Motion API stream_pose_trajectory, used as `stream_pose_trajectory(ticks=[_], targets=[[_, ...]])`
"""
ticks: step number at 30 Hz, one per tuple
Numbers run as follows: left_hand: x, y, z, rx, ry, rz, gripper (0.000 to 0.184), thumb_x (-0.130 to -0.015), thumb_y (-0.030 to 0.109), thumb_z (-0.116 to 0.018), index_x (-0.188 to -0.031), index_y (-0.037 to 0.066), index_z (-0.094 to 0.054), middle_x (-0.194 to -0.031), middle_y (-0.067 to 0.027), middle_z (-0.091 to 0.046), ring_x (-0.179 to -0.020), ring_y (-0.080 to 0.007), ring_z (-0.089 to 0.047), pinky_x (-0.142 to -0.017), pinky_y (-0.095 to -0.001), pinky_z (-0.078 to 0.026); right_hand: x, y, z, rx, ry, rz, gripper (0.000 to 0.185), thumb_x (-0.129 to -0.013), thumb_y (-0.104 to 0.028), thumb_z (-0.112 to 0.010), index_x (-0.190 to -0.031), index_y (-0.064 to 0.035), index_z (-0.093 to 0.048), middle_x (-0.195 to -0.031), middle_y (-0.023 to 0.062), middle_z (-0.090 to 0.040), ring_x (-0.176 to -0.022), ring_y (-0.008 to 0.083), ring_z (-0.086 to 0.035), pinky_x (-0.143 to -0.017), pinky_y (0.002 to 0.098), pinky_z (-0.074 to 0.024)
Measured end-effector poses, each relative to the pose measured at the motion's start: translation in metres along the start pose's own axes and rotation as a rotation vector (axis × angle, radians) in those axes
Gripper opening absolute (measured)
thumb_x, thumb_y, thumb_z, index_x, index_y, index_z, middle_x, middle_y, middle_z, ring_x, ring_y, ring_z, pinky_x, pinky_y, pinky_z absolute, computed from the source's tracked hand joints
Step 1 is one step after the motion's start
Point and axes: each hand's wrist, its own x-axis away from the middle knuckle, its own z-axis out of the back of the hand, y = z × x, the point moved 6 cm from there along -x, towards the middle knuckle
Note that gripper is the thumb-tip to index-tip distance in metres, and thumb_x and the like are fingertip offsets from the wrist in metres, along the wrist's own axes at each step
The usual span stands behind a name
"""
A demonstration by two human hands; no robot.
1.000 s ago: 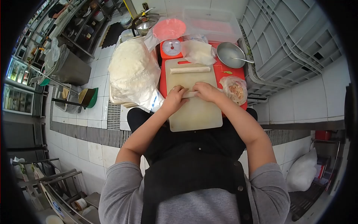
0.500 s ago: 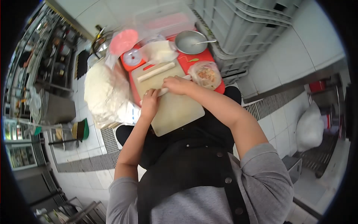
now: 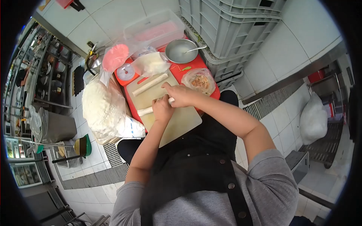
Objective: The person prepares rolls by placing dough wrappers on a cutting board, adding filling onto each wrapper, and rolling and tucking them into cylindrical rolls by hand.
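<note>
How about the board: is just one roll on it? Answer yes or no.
No, the board bears a far roll and a near roll, the latter at the left hand and right hand.

From here it looks like a commercial kitchen: crowded metal shelves (image 3: 49,73) at upper left, a dial scale (image 3: 125,72) above centre-left, drain grating (image 3: 94,178) at lower left.

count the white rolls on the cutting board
2: the far roll lies clear of the hands on the cutting board; the nearer roll is partly covered by the left hand and right hand, which could hide more.
</note>
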Motion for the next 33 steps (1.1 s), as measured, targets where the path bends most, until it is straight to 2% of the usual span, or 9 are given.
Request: stream_pose_trajectory(ticks=[1,5,7,8,12,14,23,27,33], targets=[[-0.003,-0.003,0.000,0.076,-0.009,0.060,0.027,-0.078,0.024,-0.078,-0.097,0.006,-0.070,-0.079,-0.0148,-0.069,-0.076,-0.0349,-0.068,-0.076,-0.0454,-0.050,0.000,-0.003,0.011,-0.072,-0.052,0.044,0.088,-0.076,-0.022,-0.084,-0.147,-0.0058,-0.036,-0.106,0.0164,-0.073,-0.104,0.0332,-0.070,-0.090,0.0442,-0.0523],[-0.006,-0.008,0.036,0.165,0.155,0.095,0.020,-0.082,0.019,-0.077,-0.090,0.003,-0.068,-0.071,-0.0201,-0.066,-0.064,-0.0396,-0.066,-0.064,-0.0438,-0.053,-0.042,0.049,0.076,-0.334,0.136,-0.007,0.039,-0.093,-0.037,-0.073,-0.113,-0.0035,-0.071,-0.095,0.0110,-0.075,-0.086,0.0316,-0.071,-0.080,0.0427,-0.0542],[-0.004,-0.018,0.068,0.569,0.341,0.227,0.020,-0.091,0.016,-0.075,-0.089,0.000,-0.064,-0.070,-0.0161,-0.066,-0.057,-0.0321,-0.065,-0.058,-0.0395,-0.055,-0.073,0.097,0.112,-0.046,0.318,-0.031,0.031,-0.096,-0.033,-0.067,-0.108,-0.0060,-0.075,-0.092,0.0158,-0.076,-0.080,0.0360,-0.071,-0.075,0.0441,-0.0549],[-0.003,-0.011,0.086,0.798,0.313,0.423,0.019,-0.099,0.015,-0.070,-0.092,0.000,-0.060,-0.064,-0.0090,-0.062,-0.050,-0.0195,-0.061,-0.058,-0.0342,-0.057,-0.091,0.129,0.111,0.066,0.380,-0.060,0.022,-0.095,-0.024,-0.065,-0.104,-0.0068,-0.076,-0.097,0.0182,-0.075,-0.085,0.0383,-0.071,-0.080,0.0459,-0.0554],[0.009,-0.014,0.126,1.116,0.509,0.353,0.021,-0.103,0.019,-0.066,-0.110,0.004,-0.054,-0.061,-0.0018,-0.050,-0.046,-0.0101,-0.050,-0.053,-0.0317,-0.055,-0.123,0.184,0.089,0.270,0.399,-0.177,0.016,-0.092,-0.016,-0.064,-0.097,-0.0068,-0.077,-0.115,0.0190,-0.071,-0.110,0.0361,-0.067,-0.093,0.0462,-0.0528],[0.015,-0.026,0.131,1.174,0.558,0.409,0.021,-0.103,0.020,-0.067,-0.108,0.004,-0.054,-0.061,-0.0013,-0.049,-0.047,-0.0098,-0.049,-0.055,-0.0316,-0.055,-0.118,0.175,0.078,0.359,0.308,-0.182,0.014,-0.087,-0.006,-0.063,-0.091,-0.0072,-0.077,-0.127,0.0179,-0.063,-0.127,0.0366,-0.056,-0.105,0.0445,-0.0465],[-0.013,-0.021,0.116,1.208,0.459,0.481,0.031,-0.097,0.028,-0.075,-0.087,0.002,-0.059,-0.061,-0.0021,-0.055,-0.050,-0.0121,-0.056,-0.052,-0.0297,-0.053,-0.084,0.148,0.144,0.025,0.591,-0.025,0.019,-0.078,0.001,-0.064,-0.086,-0.0112,-0.076,-0.115,0.0142,-0.058,-0.115,0.0344,-0.056,-0.102,0.0368,-0.0451],[-0.041,0.017,0.101,1.018,0.299,0.470,0.036,-0.093,0.032,-0.079,-0.083,0.001,-0.066,-0.064,-0.0031,-0.062,-0.055,-0.0128,-0.064,-0.049,-0.0272,-0.049,-0.035,0.058,0.187,-0.546,0.453,0.070,0.029,-0.080,0.002,-0.055,-0.096,-0.0109,-0.075,-0.121,0.0082,-0.057,-0.111,0.0216,-0.056,-0.099,0.0327,-0.0438],[-0.046,0.033,0.072,1.069,0.251,0.299,0.031,-0.095,0.028,-0.079,-0.084,0.000,-0.067,-0.064,-0.0015,-0.062,-0.054,-0.0078,-0.056,-0.049,-0.0265,-0.045,0.054,-0.060,0.176,-0.490,0.499,0.372,0.023,-0.081,-0.001,-0.053,-0.095,-0.0074,-0.071,-0.128,0.0084,-0.055,-0.109,0.0235,-0.053,-0.098,0.0377,-0.0450]])
